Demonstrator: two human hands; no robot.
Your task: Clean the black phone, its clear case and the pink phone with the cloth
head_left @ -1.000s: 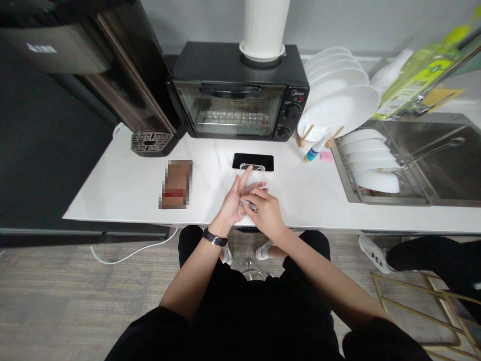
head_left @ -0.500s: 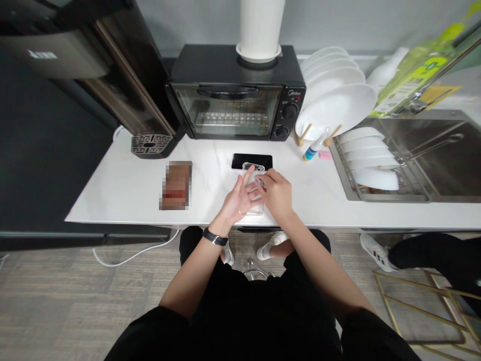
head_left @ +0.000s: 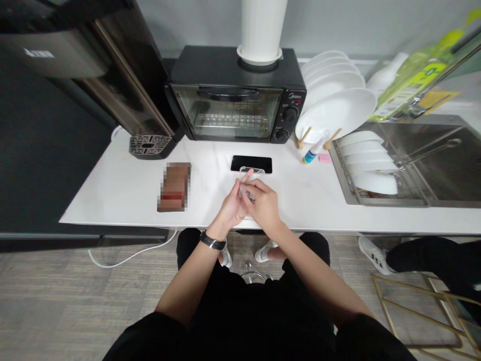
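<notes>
Clear case point(head_left: 257, 171) in gripping left hand point(head_left: 232, 204), small object point(head_left: 250, 196) in pinching right hand point(head_left: 265, 204)

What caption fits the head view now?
Both hands work at a clear phone case beside a black phone, before a toaster oven on the white counter.

Black toaster oven point(head_left: 233, 118) on counter point(head_left: 93, 185), white ribbed container point(head_left: 263, 30) on top. Dark dispenser point(head_left: 124, 90) left of oven. Pixelated brown item point(head_left: 175, 186) lies front left. White plates point(head_left: 334, 113) stand right of oven; small blue-labelled bottle point(head_left: 310, 156) and pink item point(head_left: 324, 158) just in front. White bowls point(head_left: 372, 165) in wire rack at sink point(head_left: 428, 175). Green bottle point(head_left: 417, 82) behind. White cable point(head_left: 124, 261) on floor point(head_left: 48, 301).
</notes>
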